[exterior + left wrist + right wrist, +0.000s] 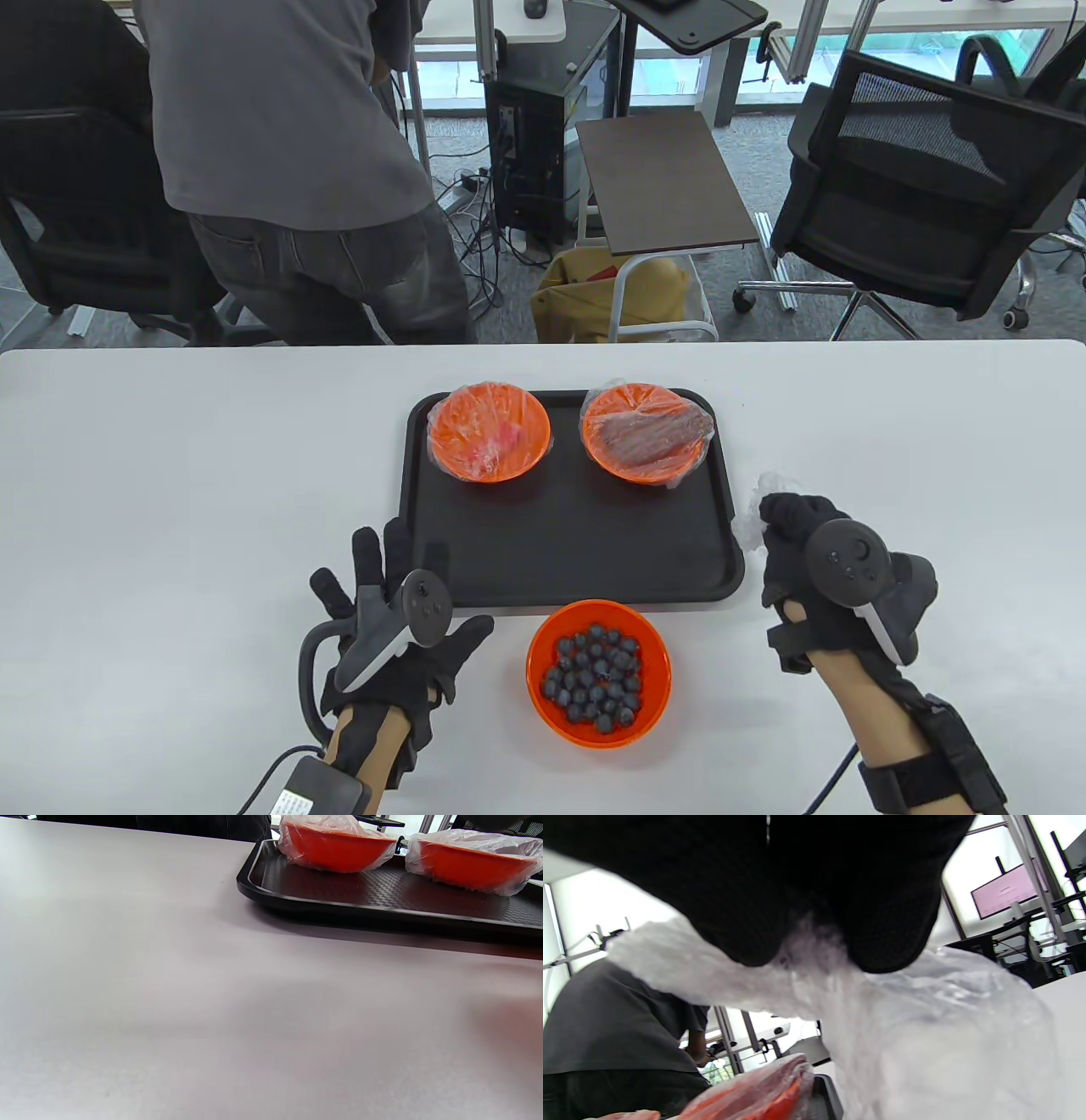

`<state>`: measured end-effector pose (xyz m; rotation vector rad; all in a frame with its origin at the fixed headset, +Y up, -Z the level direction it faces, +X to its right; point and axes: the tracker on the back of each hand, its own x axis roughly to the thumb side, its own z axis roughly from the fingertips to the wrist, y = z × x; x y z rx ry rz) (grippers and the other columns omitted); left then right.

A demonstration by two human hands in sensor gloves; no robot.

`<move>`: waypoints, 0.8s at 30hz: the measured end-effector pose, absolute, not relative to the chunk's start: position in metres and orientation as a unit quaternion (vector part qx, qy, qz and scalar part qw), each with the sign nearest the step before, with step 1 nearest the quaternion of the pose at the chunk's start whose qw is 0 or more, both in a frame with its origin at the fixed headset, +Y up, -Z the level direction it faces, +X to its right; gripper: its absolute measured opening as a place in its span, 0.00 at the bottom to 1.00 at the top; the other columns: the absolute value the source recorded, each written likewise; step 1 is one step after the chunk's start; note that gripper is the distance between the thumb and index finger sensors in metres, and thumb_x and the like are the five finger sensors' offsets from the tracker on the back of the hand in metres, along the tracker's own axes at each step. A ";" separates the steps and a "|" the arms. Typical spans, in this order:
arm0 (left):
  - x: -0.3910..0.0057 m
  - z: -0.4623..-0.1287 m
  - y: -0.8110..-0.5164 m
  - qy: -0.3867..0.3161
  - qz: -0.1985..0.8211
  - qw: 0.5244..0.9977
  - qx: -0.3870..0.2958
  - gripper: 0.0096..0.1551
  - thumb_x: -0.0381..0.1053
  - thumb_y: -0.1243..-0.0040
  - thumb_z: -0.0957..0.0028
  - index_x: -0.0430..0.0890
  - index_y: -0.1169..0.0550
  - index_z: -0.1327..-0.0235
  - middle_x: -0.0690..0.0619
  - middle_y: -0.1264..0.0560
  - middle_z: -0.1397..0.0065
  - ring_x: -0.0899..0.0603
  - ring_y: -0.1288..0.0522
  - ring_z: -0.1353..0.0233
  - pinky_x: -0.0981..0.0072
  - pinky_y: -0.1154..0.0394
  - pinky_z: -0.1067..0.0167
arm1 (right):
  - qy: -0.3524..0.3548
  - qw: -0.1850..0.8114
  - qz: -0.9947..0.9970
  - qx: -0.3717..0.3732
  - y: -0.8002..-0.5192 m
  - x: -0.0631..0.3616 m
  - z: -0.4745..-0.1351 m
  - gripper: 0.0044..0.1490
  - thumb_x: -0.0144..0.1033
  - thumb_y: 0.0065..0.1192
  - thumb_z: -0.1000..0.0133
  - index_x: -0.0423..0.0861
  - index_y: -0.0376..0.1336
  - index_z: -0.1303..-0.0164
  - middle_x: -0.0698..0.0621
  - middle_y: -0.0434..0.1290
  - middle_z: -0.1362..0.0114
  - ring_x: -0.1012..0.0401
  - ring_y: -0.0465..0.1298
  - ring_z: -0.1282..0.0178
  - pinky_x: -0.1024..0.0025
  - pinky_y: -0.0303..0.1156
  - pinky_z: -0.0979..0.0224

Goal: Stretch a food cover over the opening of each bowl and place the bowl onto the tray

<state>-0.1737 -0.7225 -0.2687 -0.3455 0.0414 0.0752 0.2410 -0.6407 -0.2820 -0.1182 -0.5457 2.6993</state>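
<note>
Two orange bowls under clear plastic covers stand on the black tray (560,543): one at the back left (489,432) (337,849), one at the back right (646,431) (471,863). A third orange bowl (599,671), filled with blueberries and uncovered, sits on the white table just in front of the tray. My right hand (785,522) grips a crumpled clear food cover (753,509) (925,1035) beside the tray's right edge. My left hand (382,577) lies flat with fingers spread at the tray's front left corner, holding nothing.
A person in a grey shirt (280,161) stands behind the table's far edge. Office chairs (916,187), a small side table (662,182) and a computer tower (530,127) stand beyond. White tabletop stretches left and right of the tray.
</note>
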 end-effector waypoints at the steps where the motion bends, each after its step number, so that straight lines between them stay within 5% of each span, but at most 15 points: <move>1: -0.173 -0.268 -0.721 0.020 0.036 0.984 -0.172 0.59 0.90 0.61 0.54 0.69 0.65 0.17 0.57 0.79 0.14 0.42 0.84 0.17 0.29 0.80 0.33 | -0.197 0.197 0.960 -0.032 -0.639 0.237 -0.278 0.25 0.34 0.82 0.54 0.54 0.77 0.45 0.50 0.82 0.40 0.51 0.86 0.44 0.61 0.87 0.45; 8: -0.156 -0.260 -0.710 -0.035 0.075 0.989 -0.126 0.57 0.87 0.59 0.53 0.66 0.55 0.13 0.55 0.68 0.08 0.41 0.73 0.10 0.28 0.71 0.26 | -0.230 0.244 0.941 0.036 -0.631 0.201 -0.245 0.25 0.35 0.82 0.53 0.54 0.76 0.45 0.50 0.82 0.40 0.51 0.85 0.45 0.60 0.86 0.45; 12: -0.144 -0.254 -0.697 -0.090 0.150 0.982 -0.068 0.53 0.84 0.55 0.52 0.59 0.39 0.14 0.52 0.47 0.07 0.37 0.48 0.08 0.26 0.52 0.22 | -0.247 0.264 0.929 0.073 -0.634 0.181 -0.231 0.25 0.35 0.81 0.53 0.53 0.76 0.44 0.50 0.82 0.40 0.51 0.85 0.44 0.61 0.86 0.45; 17: -0.137 -0.248 -0.687 -0.147 0.270 0.951 -0.028 0.46 0.80 0.52 0.50 0.54 0.22 0.27 0.50 0.23 0.19 0.36 0.25 0.20 0.33 0.32 0.26 | -0.253 0.301 0.912 0.118 -0.641 0.161 -0.218 0.25 0.35 0.81 0.52 0.54 0.76 0.44 0.50 0.81 0.39 0.51 0.85 0.43 0.60 0.86 0.43; 24: -0.140 -0.253 -0.698 -0.155 0.460 0.866 -0.118 0.52 0.82 0.58 0.51 0.49 0.23 0.26 0.46 0.24 0.20 0.33 0.25 0.22 0.35 0.29 0.28 | -0.263 0.341 0.883 0.188 -0.655 0.137 -0.204 0.25 0.35 0.80 0.51 0.54 0.75 0.43 0.51 0.80 0.36 0.50 0.84 0.40 0.60 0.85 0.41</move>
